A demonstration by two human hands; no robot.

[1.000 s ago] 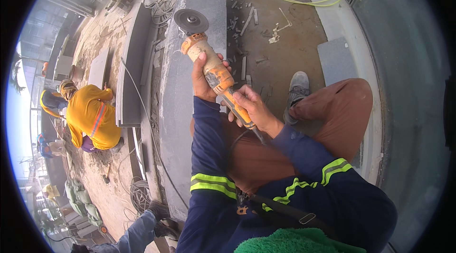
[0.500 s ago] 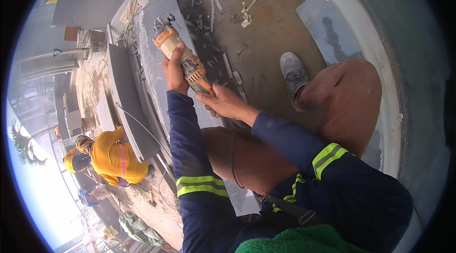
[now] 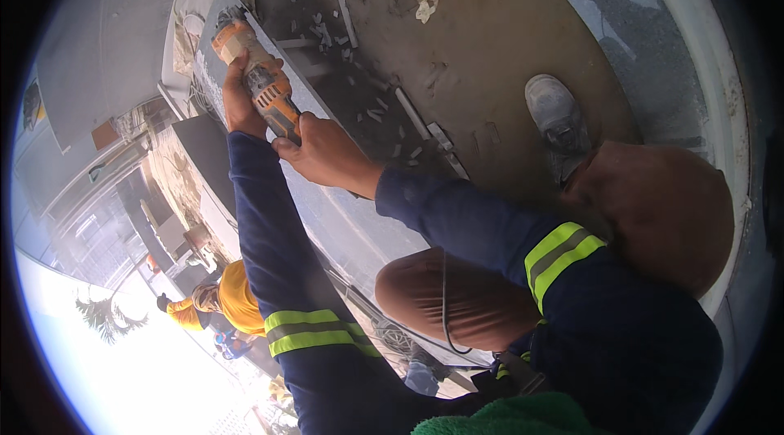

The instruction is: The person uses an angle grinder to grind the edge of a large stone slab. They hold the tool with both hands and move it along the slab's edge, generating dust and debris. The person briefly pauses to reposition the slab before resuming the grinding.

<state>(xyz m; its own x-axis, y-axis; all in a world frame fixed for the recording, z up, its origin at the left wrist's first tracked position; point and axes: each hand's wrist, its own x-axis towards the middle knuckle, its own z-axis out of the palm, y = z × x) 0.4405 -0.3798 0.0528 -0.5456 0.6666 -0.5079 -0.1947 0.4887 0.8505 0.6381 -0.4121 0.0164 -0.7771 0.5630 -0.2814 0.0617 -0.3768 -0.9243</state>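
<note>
I hold a dusty orange and grey angle grinder (image 3: 265, 88) in both hands over a long pale grey slab (image 3: 347, 227). Around the front of its body my left hand (image 3: 239, 102) is closed, just behind the gear head. My right hand (image 3: 331, 153) grips the rear handle, its thumb on top. The grinder's head lies over the slab's far end; whether its disc touches the slab I cannot tell. A dark cord (image 3: 445, 304) hangs in a loop over my bent leg.
Broken strips and chips (image 3: 343, 14) litter the brown floor (image 3: 490, 43) right of the slab. My dusty shoe (image 3: 559, 112) stands on that floor. A person in yellow (image 3: 238, 296) is at the left, beyond my left sleeve. A bluish-grey panel (image 3: 629, 31) lies at the far right.
The view has shifted, so the grinder and both hands appear farther left and slightly higher. My grip is the same. The person in yellow is now partly behind my left sleeve.
</note>
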